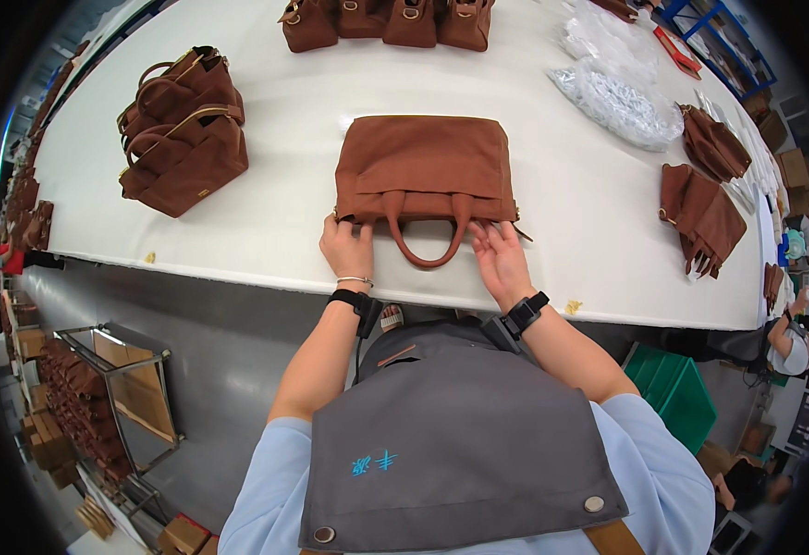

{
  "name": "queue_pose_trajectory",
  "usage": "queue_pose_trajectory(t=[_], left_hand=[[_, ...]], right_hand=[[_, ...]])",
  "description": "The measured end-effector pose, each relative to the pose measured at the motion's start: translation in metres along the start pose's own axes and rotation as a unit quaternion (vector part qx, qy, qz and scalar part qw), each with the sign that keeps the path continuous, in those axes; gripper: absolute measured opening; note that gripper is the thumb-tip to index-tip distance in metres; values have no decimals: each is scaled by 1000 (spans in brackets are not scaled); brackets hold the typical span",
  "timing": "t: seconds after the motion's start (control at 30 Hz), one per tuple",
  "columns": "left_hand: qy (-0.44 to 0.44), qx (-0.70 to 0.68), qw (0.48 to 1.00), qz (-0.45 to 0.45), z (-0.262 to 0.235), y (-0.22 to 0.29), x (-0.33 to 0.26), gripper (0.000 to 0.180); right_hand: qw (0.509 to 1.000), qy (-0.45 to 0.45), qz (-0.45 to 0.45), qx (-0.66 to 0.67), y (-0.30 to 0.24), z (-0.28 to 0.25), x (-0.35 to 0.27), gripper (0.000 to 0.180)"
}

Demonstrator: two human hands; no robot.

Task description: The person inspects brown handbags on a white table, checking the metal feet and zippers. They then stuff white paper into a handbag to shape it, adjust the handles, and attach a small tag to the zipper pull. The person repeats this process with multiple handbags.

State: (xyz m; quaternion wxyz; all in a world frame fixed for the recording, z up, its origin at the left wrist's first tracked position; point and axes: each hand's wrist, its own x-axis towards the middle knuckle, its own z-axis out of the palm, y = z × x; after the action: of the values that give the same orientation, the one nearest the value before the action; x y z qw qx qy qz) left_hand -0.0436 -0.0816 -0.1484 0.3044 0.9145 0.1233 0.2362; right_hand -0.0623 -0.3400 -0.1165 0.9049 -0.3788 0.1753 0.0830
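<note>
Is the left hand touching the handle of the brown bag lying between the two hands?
Apart. The head view shows a narrow strip of white table between the left hand and the curved handle.

Upper centre, brown bag (pixel 423 153) is showing smooth, matt leather-like skin; upper right, clear plastic bag (pixel 612 104) is gleaming, crinkled.

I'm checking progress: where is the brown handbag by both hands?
In the head view's upper centre, the handbag lies on the table, left hand and right hand at its near corners.
</note>
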Motion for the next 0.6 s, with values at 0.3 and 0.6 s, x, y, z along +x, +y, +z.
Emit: queue_pose_trajectory(t=[0.3,0.6], left_hand=[[27,95,995,15,4,7,1,21],[-46,-1,998,47,-15,-6,-3,35]], right_hand=[[615,-204,-327,-688,-3,16,-4,42],[510,-159,-298,-791,7,19,16,37]])
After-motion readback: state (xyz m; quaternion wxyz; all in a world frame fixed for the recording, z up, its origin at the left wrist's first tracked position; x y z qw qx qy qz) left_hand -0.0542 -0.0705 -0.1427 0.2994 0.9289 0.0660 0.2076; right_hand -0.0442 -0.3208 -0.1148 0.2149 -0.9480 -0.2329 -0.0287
